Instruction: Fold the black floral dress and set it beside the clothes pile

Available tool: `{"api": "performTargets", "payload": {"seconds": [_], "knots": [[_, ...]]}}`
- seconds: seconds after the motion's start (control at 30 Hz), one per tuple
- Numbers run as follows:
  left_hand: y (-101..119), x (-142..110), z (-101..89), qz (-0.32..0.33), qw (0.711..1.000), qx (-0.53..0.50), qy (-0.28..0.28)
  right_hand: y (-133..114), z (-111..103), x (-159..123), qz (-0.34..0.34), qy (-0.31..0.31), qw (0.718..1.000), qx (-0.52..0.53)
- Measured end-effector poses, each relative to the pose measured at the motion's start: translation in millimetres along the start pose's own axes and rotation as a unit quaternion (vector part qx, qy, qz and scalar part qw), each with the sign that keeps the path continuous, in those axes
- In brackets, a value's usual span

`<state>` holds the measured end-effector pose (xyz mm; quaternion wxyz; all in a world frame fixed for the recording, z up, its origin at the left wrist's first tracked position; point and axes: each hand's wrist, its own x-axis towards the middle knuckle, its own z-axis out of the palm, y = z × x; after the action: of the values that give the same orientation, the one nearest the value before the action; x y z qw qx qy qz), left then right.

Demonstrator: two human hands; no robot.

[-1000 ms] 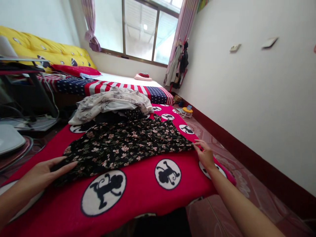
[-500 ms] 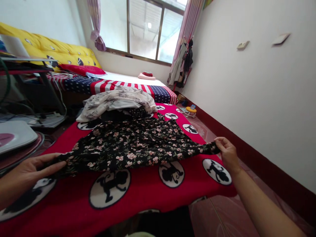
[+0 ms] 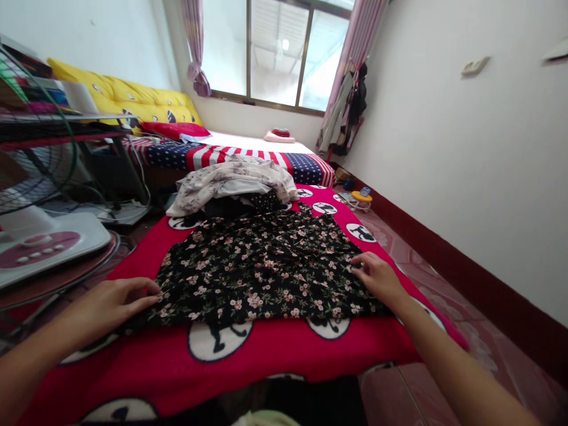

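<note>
A black garment with pink flowers and green leaves (image 3: 266, 266) lies spread flat on a red blanket with monkey prints in white circles (image 3: 275, 349). At its left edge, my left hand (image 3: 126, 299) has thumb and forefinger pinched on the fabric. My right hand (image 3: 377, 275) rests over the right side, its thumb and fingertips drawn together on the cloth. Just beyond the garment sits a heap of clothes, with a white patterned piece (image 3: 239, 180) over dark ones (image 3: 231, 207).
Behind the clothes stands a bed with a stars-and-stripes cover (image 3: 239, 157). On the left are a white fan base (image 3: 48, 239) and a cluttered rack (image 3: 89, 118). A yellow stool (image 3: 361, 197) stands by the right wall (image 3: 465, 154), and clothes (image 3: 344, 112) hang near the window.
The garment's near edge has come closer and lies flatter. My right hand has moved left from the outstretched corner onto the garment's side. My left hand has shifted right in view.
</note>
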<state>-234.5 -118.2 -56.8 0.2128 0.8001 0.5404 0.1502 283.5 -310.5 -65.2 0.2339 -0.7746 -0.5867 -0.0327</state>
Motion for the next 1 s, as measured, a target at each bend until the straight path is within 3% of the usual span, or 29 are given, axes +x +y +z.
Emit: {"api": "performTargets", "payload": {"seconds": [0.07, 0.17, 0.3, 0.4, 0.5, 0.57, 0.63, 0.7, 0.77, 0.83, 0.9, 1.0], "knots": [[7, 1, 3.9, 0.03, 0.999, 0.016, -0.03, -36, 24, 17, -0.039, -0.025, 0.999, 0.014], [24, -1, 15.1, 0.072, 0.997, 0.001, -0.009, -81, 57, 41, -0.064, -0.037, 0.997, -0.028], [40, -5, 27.0, 0.125, 0.992, -0.031, -0.008, -116, 75, 66, -0.062, -0.046, 0.992, -0.098], [35, -5, 26.8, 0.134, 0.99, -0.02, 0.031, -129, 67, 74, -0.056, 0.023, 0.997, -0.042], [24, -6, 24.1, 0.093, 0.994, -0.01, 0.063, -134, 52, 71, -0.013, 0.115, 0.984, 0.138], [20, -8, 24.1, 0.056, 0.997, -0.025, 0.043, -135, 41, 66, 0.035, 0.134, 0.942, 0.307], [20, -13, 25.1, 0.03, 0.999, -0.039, 0.011, -132, 31, 60, 0.087, 0.137, 0.88, 0.446], [20, -17, 25.2, 0.02, 0.999, -0.044, -0.017, -128, 23, 52, 0.128, 0.141, 0.832, 0.52], [17, -21, 22.4, 0.033, 0.996, -0.055, -0.061, -123, 16, 45, 0.154, 0.138, 0.807, 0.554], [11, -24, 16.6, 0.054, 0.988, -0.076, -0.125, -121, 9, 36, 0.153, 0.112, 0.799, 0.571], [7, -24, 10.5, 0.069, 0.984, -0.087, -0.14, -126, 4, 27, 0.118, 0.076, 0.809, 0.571], [22, -23, 11.3, 0.092, 0.991, -0.087, -0.038, -154, 2, 12, 0.028, 0.018, 0.846, 0.532]]}}
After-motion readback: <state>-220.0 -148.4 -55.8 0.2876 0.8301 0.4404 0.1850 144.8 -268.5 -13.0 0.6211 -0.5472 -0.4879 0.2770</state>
